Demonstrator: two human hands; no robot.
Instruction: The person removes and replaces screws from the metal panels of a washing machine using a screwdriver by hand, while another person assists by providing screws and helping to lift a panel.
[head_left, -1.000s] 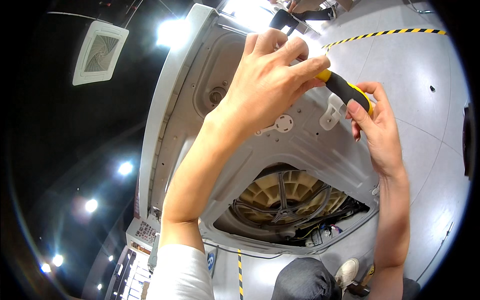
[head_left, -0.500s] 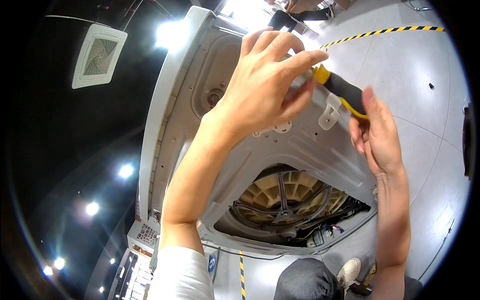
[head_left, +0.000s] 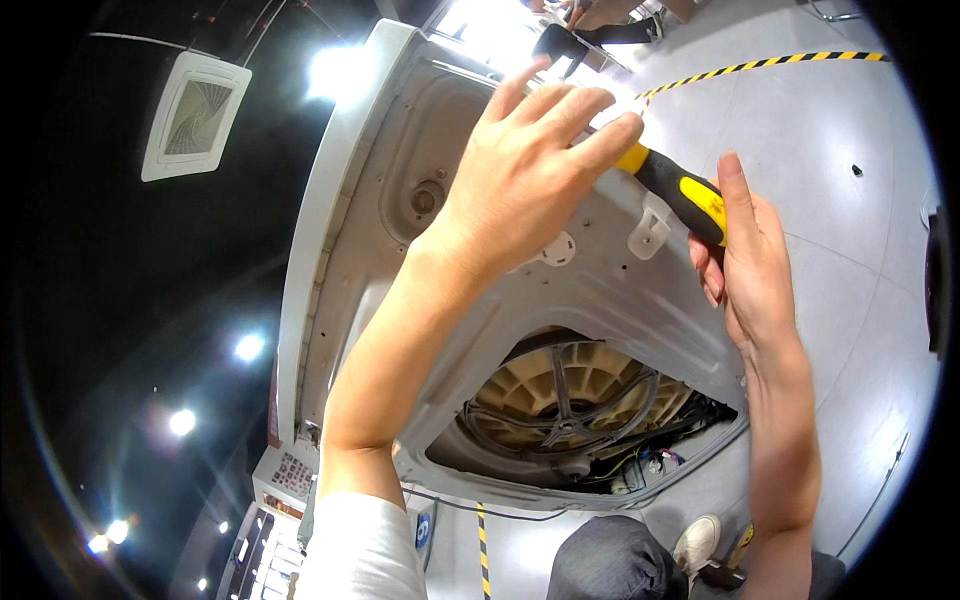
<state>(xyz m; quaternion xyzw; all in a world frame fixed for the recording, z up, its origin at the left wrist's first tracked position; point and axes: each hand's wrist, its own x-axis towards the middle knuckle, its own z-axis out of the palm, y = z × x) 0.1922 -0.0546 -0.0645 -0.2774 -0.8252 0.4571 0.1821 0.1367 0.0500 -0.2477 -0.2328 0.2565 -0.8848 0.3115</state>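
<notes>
A screwdriver with a black and yellow handle [head_left: 672, 192] slants between my hands, above the upper right edge of a grey washing machine's metal back panel [head_left: 590, 295]. My right hand [head_left: 758, 265] is closed loosely round the butt end of the handle, with the thumb sticking up along it. At the yellow front collar, my left hand [head_left: 515, 175] has its thumb side and curled fingers round the tool. That hand hides the shaft and tip, so I cannot tell what the tip touches. A white plastic clip [head_left: 650, 232] sits on the panel just below the handle.
Through the panel's large opening show a spoked pulley wheel [head_left: 563, 428], a beige drum and wires [head_left: 645, 470]. A round recess [head_left: 427, 198] lies left of my left hand. Yellow-black floor tape [head_left: 770, 65] runs behind. Another person's legs [head_left: 600, 35] are at the far top.
The screwdriver handle has turned, so its yellow grip patch now faces up. My right hand has shifted slightly left and up, while my left hand stays round the front end.
</notes>
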